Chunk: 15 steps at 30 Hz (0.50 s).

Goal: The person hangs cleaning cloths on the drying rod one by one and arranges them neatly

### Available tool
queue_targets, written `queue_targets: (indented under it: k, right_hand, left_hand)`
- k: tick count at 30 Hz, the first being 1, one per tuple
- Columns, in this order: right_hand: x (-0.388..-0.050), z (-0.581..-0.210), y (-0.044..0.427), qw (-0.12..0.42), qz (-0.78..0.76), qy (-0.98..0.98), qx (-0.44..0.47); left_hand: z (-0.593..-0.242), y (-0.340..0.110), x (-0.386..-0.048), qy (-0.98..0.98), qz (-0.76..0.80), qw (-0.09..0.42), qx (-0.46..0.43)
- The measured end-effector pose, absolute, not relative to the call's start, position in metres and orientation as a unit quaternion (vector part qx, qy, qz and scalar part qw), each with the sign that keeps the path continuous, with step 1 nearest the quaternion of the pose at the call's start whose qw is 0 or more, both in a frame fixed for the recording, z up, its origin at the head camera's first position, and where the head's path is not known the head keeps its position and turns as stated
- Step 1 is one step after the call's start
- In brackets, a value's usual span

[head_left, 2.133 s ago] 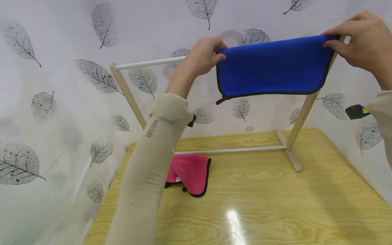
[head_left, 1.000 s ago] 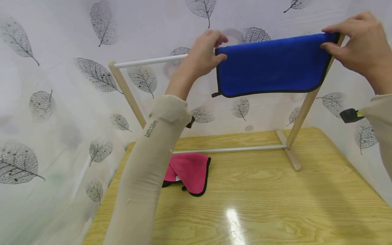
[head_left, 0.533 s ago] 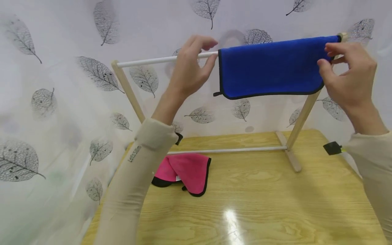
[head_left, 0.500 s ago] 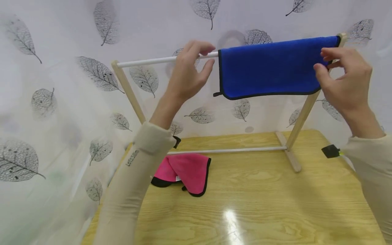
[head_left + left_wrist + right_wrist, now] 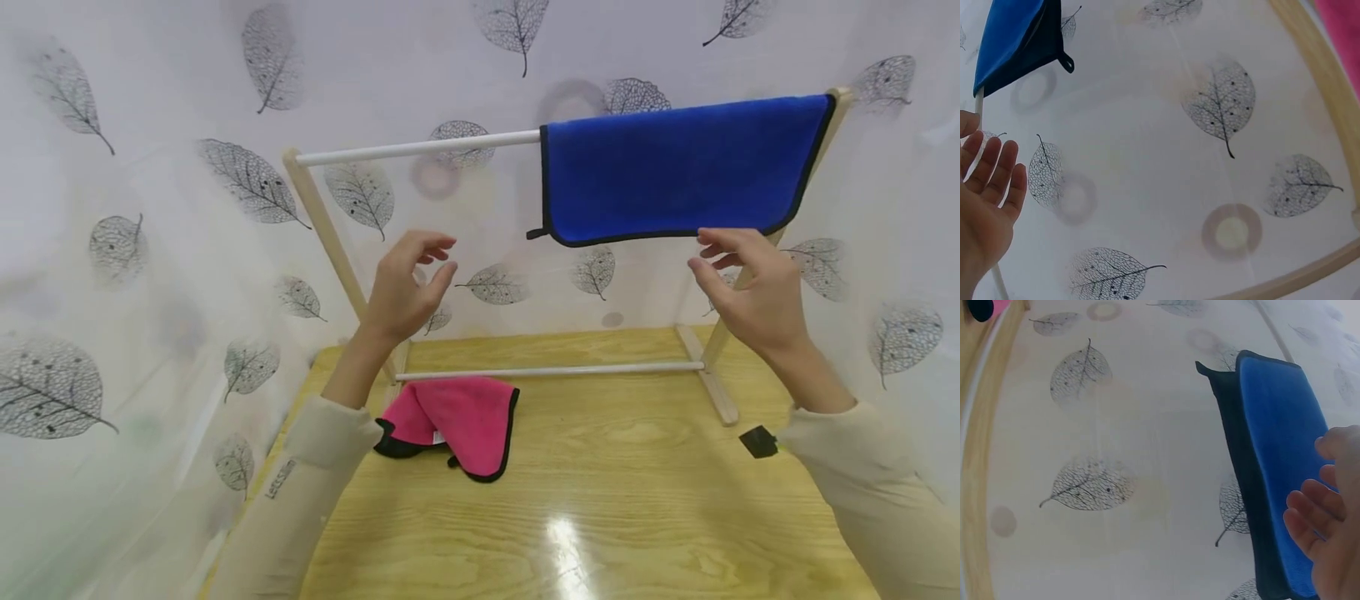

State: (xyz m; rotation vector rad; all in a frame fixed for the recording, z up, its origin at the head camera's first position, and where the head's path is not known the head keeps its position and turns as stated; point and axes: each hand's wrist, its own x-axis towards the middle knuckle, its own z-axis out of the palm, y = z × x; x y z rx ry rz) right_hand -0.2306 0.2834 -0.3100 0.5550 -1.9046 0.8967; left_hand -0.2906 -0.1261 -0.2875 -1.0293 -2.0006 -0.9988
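A blue cloth (image 5: 682, 171) with black edging hangs folded over the right part of the rack's white top rod (image 5: 420, 148). Below that rod, left of the cloth, my left hand (image 5: 405, 287) is held in the air with relaxed fingers and nothing in them. My right hand (image 5: 757, 292) is just below and in front of the cloth's lower right edge in the head view, empty, fingers loosely bent. The right wrist view has both hanging layers of the blue cloth (image 5: 1285, 437) beside the right hand (image 5: 1335, 512). A pink cloth (image 5: 468, 421) lies crumpled at the lower rod's left end.
The rack's wooden posts rise at left (image 5: 326, 225) and right, joined by a lower white rod (image 5: 555, 370). It stands at the back of a wood-grain table (image 5: 637, 500). Behind hangs a pale sheet printed with leaves.
Both hands have let go of the blue cloth's upper corners and moved down toward the table, the right also to the left. The cloth stays on the rod.
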Motion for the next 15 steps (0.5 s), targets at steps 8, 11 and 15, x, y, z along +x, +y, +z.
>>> queue_targets:
  k: [8,11,15]
  right_hand:
    - [-0.232,-0.341,0.279,0.450,0.365,-0.779,0.241]
    - [-0.230,-0.351,0.277,0.438,0.366,-0.785,0.240]
    - [-0.228,-0.361,0.272,0.420,0.371,-0.790,0.250]
  left_hand:
    - [-0.317,-0.152,-0.277,-0.777,-0.402,0.313,-0.369]
    - [-0.326,-0.160,-0.272,-0.780,-0.411,0.306,-0.359]
    - [-0.337,-0.172,-0.266,-0.789,-0.411,0.306,-0.340]
